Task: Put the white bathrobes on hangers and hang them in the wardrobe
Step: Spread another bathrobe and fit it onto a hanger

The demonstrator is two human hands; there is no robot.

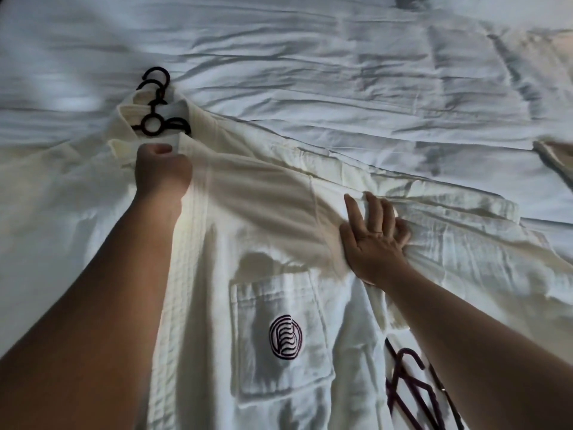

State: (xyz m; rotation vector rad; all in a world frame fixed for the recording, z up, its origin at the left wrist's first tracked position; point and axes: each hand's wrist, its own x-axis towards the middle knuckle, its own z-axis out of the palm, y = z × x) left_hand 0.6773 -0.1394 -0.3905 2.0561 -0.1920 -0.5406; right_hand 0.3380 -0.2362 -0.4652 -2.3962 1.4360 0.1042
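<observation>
A white bathrobe [263,212] lies spread on the bed, its chest pocket [279,339] showing a dark round logo. A black hanger [155,122] sits inside the collar, with its hook sticking out at the top left. My left hand [161,166] grips the robe's front edge just below the collar. My right hand [375,237] grips a bunch of the robe's fabric at the shoulder and sleeve.
The bed is covered with a rumpled white sheet [310,72]. More dark hangers [412,386] lie on the robe at the bottom right, beside my right forearm. Another piece of pale cloth [555,153] shows at the right edge.
</observation>
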